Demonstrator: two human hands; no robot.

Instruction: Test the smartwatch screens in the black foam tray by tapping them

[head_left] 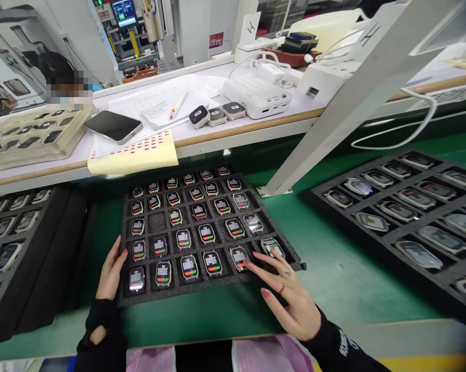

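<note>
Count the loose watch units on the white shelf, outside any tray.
3, in a row on the white shelf between the pen and the white charger box: left unit, middle unit, right unit. Others may hide behind clutter.

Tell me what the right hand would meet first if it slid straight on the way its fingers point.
Probably the lit watch in the foam tray; the right hand has fingertips at it, contact unclear.

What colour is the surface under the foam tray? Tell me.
Green: the belt surface under the foam tray, clearest in the head view.
</note>
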